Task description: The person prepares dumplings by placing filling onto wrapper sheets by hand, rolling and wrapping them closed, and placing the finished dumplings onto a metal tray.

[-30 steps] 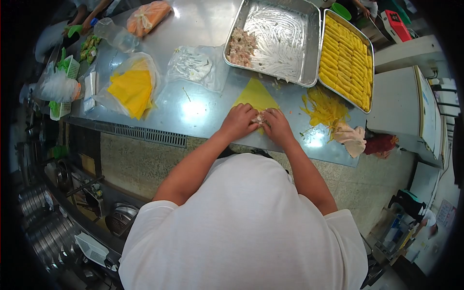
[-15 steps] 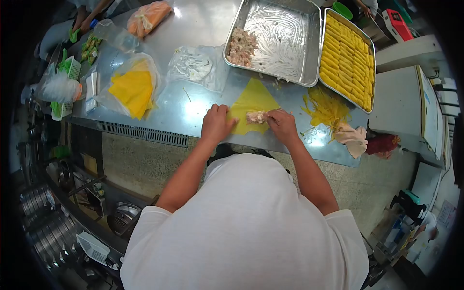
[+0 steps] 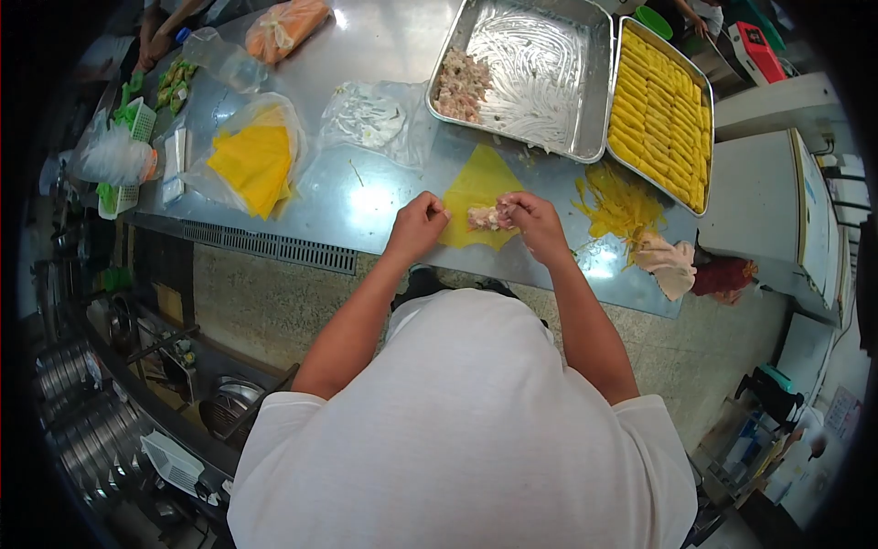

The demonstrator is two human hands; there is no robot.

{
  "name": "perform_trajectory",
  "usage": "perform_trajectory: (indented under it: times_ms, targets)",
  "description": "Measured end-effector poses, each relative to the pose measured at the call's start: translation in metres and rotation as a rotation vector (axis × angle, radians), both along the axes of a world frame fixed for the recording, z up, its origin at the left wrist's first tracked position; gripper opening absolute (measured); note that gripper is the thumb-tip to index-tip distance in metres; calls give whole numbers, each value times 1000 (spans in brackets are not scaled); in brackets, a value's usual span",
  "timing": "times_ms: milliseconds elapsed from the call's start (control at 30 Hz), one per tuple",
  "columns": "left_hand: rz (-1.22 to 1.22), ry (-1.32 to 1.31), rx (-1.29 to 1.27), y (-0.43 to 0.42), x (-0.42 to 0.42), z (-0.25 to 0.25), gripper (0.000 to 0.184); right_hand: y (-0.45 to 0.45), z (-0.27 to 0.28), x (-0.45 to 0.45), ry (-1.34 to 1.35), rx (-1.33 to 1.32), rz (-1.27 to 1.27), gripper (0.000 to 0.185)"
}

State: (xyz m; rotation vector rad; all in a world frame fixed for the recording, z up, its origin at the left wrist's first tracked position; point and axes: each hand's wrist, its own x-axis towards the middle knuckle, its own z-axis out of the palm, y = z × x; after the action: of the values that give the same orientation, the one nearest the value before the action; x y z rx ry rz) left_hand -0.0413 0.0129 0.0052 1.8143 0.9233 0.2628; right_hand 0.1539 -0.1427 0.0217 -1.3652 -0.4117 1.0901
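A thin yellow wrapper sheet (image 3: 484, 172) lies on the metal table with one corner pointing away from me. On its near half sits a small log of pale pink minced meat filling (image 3: 482, 218). The fingers of my right hand (image 3: 537, 226) are pinched at the right end of this filling. My left hand (image 3: 418, 226) is closed, thumb against curled fingers, at the wrapper's left edge; whether it grips anything is hidden. Beyond the wrapper stands a deep metal tray (image 3: 585, 101), with more minced filling (image 3: 460, 84) in its left corner.
At right, a tray (image 3: 705, 165) holds rows of yellow rolls (image 3: 660, 110). Yellow trimmings (image 3: 617, 203) and a cloth (image 3: 665, 263) lie near the right edge. Stacked yellow sheets (image 3: 253, 165) in plastic and a plastic bag (image 3: 370, 119) are at left. Another person's hands (image 3: 154, 48) show top left.
My left hand has lifted from lying on the wrapper's left side and its fingers have curled together. My right hand has shifted slightly up and left over the filling.
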Motion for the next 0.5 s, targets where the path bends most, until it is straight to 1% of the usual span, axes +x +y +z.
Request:
perform_trajectory:
  times_ms: [33,100,133,200,233,267,300,333,367,400,433,500]
  targets:
    - [6,-18,-13,0,0,-3,22,-2,0,3,-1,2,0,7]
    - [16,-34,-25,2,-3,-4,22,-7,5,9,-980,-43,212,12]
    - [6,-33,-50,2,-4,-3,22,-6,8,8,-978,-46,211,12]
    - [-12,-35,-78,2,-1,-4,23,-4,11,8,-1098,-85,379,24]
    - [-1,-76,-185,1,1,-5,25,-5,9,9,-1097,-93,374,24]
    - [12,-118,-290,0,2,-6,28,-4,6,10,-1164,-81,420,26]
    - [8,-119,-289,0,2,-10,28,-2,6,11,-1232,-66,466,28]
    - [32,-138,-284,0,2,-14,34,-3,8,12,-1233,-64,466,28]
    - [57,-154,-283,-2,0,-19,40,-8,11,14,-1183,-92,413,28]
    - [59,-156,-286,-2,-2,-18,40,-13,13,17,-1136,-119,362,28]
    - [74,-144,-270,-1,-6,-18,43,-17,13,18,-1137,-122,367,28]
    - [86,-132,-258,-2,-10,-17,45,-25,11,18,-978,-275,354,26]
